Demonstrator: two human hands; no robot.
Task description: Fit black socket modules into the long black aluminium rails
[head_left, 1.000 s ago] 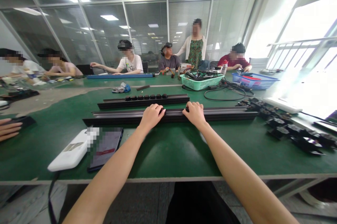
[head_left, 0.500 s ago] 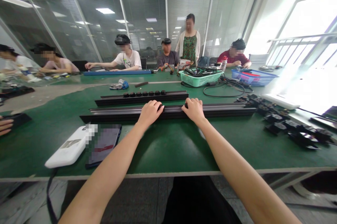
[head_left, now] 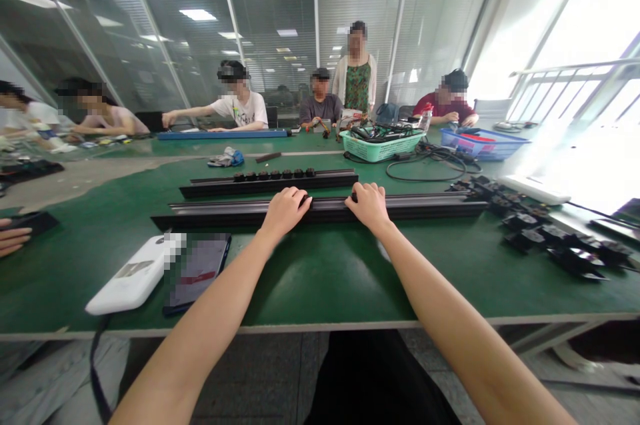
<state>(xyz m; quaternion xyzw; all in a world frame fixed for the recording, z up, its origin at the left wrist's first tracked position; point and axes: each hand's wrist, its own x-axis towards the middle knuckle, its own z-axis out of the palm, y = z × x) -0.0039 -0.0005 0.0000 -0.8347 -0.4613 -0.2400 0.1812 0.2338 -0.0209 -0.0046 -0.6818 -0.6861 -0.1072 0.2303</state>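
A long black rail (head_left: 425,206) lies across the green table (head_left: 325,278) in front of me. My left hand (head_left: 283,209) rests on its middle with fingers curled over it. My right hand (head_left: 369,205) grips the same rail a little to the right, fingers bent over the far edge. A second black rail (head_left: 210,188) lies just behind, carrying a row of several black round sockets (head_left: 275,174).
A white box (head_left: 133,275) and a phone (head_left: 197,272) lie at my near left. Several black parts (head_left: 550,238) are scattered at the right. A green basket (head_left: 383,145), a blue tray (head_left: 483,145) and cables sit further back. Several people sit or stand beyond; another person's hand (head_left: 13,237) shows at far left.
My hands stay on the rail; the view has tipped up slightly, so everything sits a little lower and nearer. The hand at far left has drawn back.
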